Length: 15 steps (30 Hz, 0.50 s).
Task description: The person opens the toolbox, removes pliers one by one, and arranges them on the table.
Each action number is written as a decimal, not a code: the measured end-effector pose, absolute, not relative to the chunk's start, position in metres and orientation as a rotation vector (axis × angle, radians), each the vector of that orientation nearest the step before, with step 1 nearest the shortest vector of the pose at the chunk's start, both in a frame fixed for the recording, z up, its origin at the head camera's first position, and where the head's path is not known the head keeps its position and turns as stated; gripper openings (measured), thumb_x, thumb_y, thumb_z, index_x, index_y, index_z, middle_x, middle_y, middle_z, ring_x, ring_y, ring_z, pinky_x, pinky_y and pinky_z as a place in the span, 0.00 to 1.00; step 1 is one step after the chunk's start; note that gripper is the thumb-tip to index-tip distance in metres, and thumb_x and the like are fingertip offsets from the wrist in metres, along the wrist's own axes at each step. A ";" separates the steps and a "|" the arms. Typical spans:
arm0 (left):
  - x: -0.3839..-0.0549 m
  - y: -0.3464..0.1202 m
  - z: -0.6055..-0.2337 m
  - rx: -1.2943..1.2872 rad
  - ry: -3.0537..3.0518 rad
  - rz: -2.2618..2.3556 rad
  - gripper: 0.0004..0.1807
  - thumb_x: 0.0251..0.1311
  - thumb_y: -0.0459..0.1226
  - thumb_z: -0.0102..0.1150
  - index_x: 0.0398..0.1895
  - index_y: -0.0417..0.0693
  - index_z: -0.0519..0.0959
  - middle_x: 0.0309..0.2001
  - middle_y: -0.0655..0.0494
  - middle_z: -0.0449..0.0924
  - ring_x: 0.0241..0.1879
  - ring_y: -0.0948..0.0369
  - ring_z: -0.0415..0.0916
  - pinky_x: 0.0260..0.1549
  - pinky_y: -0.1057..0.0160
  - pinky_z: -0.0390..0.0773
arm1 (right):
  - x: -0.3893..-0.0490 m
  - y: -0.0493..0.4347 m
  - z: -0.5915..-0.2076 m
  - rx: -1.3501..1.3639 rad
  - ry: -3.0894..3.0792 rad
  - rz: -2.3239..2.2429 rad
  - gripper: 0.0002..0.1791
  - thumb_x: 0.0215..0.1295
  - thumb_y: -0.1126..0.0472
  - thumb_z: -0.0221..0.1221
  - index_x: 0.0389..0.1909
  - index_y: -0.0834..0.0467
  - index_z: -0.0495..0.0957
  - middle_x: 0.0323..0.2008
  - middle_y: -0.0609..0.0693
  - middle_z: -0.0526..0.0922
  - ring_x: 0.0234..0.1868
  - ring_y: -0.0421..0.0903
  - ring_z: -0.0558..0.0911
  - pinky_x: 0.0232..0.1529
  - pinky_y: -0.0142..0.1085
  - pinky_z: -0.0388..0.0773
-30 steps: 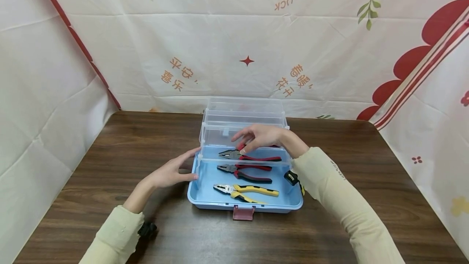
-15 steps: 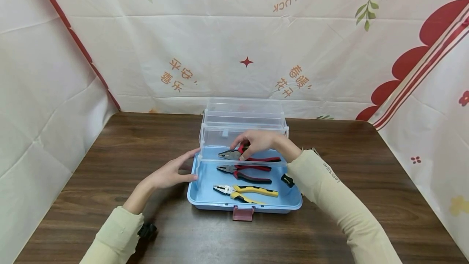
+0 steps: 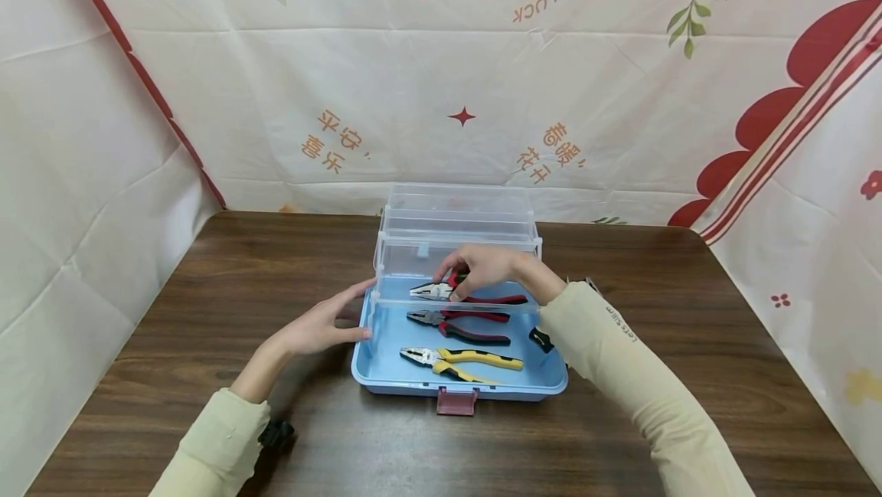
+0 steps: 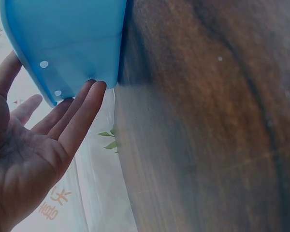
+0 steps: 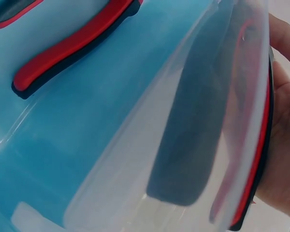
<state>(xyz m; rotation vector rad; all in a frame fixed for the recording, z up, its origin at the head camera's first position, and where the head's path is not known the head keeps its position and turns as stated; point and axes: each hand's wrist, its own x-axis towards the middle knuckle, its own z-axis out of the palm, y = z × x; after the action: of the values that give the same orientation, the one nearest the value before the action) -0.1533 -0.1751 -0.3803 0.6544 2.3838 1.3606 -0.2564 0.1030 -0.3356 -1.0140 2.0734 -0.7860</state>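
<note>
Where the right hand (image 3: 478,266) bends down over the open box, its fingers appear to pinch the far pliers (image 3: 430,291) near the joint. From those fingers we see the metal nose point left and the red-and-black handles run right, so the long axis lies parallel to the box's long front. This hand is plainly the nearer; the left hand (image 3: 313,327) holds nothing, its fingers fairly straight against the left end wall of the blue toolbox (image 3: 400,388). The far pliers sit just behind the front edge of the clear tray (image 3: 413,303); whether they bear on it we cannot tell. Nearer us, on the blue floor, lie the middle pliers (image 3: 446,321) and the yellow pliers (image 3: 441,364), roughly parallel. Beyond, the wooden table (image 3: 207,313) carries the toolbox, and a printed white cloth (image 3: 413,76) hangs behind.
</note>
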 end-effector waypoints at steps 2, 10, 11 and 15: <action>-0.153 -0.175 -0.381 0.655 2.386 1.359 0.40 0.54 0.33 0.58 0.67 0.43 0.49 0.62 0.40 0.53 0.56 0.46 0.58 0.49 0.46 0.63 | -0.257 0.103 -0.337 -1.026 2.077 -0.785 0.19 0.53 0.68 0.60 0.48 0.62 0.73 0.19 0.47 0.66 0.20 0.41 0.62 0.23 0.31 0.61; -0.153 -0.175 -0.381 0.658 2.390 1.357 0.39 0.54 0.33 0.58 0.67 0.43 0.49 0.62 0.41 0.53 0.57 0.47 0.56 0.50 0.46 0.63 | -0.256 0.104 -0.337 -1.036 2.110 -0.809 0.19 0.52 0.68 0.60 0.48 0.61 0.74 0.18 0.47 0.67 0.19 0.41 0.63 0.22 0.31 0.61; -0.153 -0.175 -0.381 0.658 2.393 1.356 0.39 0.54 0.33 0.58 0.67 0.43 0.49 0.62 0.41 0.53 0.58 0.47 0.56 0.50 0.46 0.63 | -0.256 0.104 -0.338 -1.043 2.110 -0.821 0.19 0.52 0.69 0.60 0.48 0.62 0.74 0.18 0.47 0.67 0.19 0.41 0.63 0.21 0.31 0.61; -0.153 -0.175 -0.380 0.663 2.399 1.353 0.39 0.54 0.32 0.58 0.66 0.43 0.49 0.63 0.42 0.52 0.58 0.47 0.55 0.50 0.46 0.63 | -0.256 0.106 -0.338 -1.071 2.134 -0.861 0.19 0.51 0.70 0.60 0.47 0.63 0.75 0.16 0.47 0.67 0.18 0.41 0.63 0.20 0.30 0.61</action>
<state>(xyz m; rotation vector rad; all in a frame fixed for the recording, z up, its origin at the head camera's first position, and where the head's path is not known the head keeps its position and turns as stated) -0.1529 -0.1748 -0.3800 0.6626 2.3987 1.3529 -0.2555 0.1063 -0.3379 -1.0715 2.1335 -0.8613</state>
